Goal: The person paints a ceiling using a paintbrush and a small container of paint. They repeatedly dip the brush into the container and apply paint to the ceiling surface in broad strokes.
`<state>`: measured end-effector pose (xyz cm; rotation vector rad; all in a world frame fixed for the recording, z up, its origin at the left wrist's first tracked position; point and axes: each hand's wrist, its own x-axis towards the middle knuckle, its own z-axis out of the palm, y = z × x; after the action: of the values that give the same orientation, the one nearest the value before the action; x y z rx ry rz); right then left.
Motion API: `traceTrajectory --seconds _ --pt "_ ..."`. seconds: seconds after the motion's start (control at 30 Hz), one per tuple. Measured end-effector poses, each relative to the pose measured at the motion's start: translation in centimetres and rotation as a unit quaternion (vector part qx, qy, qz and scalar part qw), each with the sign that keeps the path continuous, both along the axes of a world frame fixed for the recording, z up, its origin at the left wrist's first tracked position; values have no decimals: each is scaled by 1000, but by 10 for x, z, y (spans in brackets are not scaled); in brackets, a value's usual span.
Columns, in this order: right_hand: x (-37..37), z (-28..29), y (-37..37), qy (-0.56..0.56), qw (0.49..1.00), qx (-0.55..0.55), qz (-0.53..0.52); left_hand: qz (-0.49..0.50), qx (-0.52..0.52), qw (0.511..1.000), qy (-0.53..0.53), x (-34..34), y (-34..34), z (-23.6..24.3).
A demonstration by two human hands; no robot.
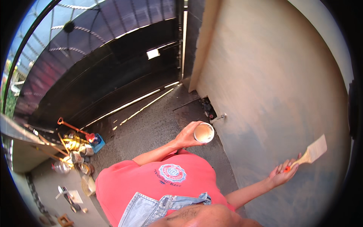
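My left hand (186, 135) is wrapped round a white cup (211, 139) in front of my chest. A beige, paint-like liquid shows inside through its open top. Stretched out to the right, my right hand (281, 174) grips a wide flat paintbrush (316, 149) by its wooden handle, which has an orange end. The pale brush head points up and away, over the beige wall (264, 87). From this view I cannot tell whether the bristles touch it. Uneven, streaky patches cover the wall's surface.
A tap (221, 116) sticks out low from the wall, beside a dark hole at its base. A black metal gate (124, 64) closes the far side. Cans (76, 157), a blue dustpan-like piece (98, 143) and an orange-handled tool (73, 127) crowd the left floor.
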<state>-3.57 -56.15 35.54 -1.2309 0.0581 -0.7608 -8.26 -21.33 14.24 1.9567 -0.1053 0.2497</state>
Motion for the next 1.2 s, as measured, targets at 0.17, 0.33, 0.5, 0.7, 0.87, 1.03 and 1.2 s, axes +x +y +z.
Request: traceTrajectory --seconds 0.17,0.33,0.5,0.7,0.87,1.03,1.2 --pt "-21 -95 4 90 995 -30 -13 -3 5 1000 -27 -4 18 -22" --pt "-24 -153 37 154 987 -35 -8 37 17 997 -65 -9 37 -26" --pt "-10 -174 66 164 986 -18 31 71 22 995 -67 -12 48 -25" --pt "4 -181 90 179 974 -12 138 107 33 991 -71 -10 50 -23" --pt "9 -208 86 179 961 -18 211 143 27 988 -40 -6 41 -19" --pt "8 -223 92 203 949 -32 238 154 25 987 -30 0 50 -18" --pt "1 -217 111 207 958 -30 196 119 34 991 -45 17 73 -25"
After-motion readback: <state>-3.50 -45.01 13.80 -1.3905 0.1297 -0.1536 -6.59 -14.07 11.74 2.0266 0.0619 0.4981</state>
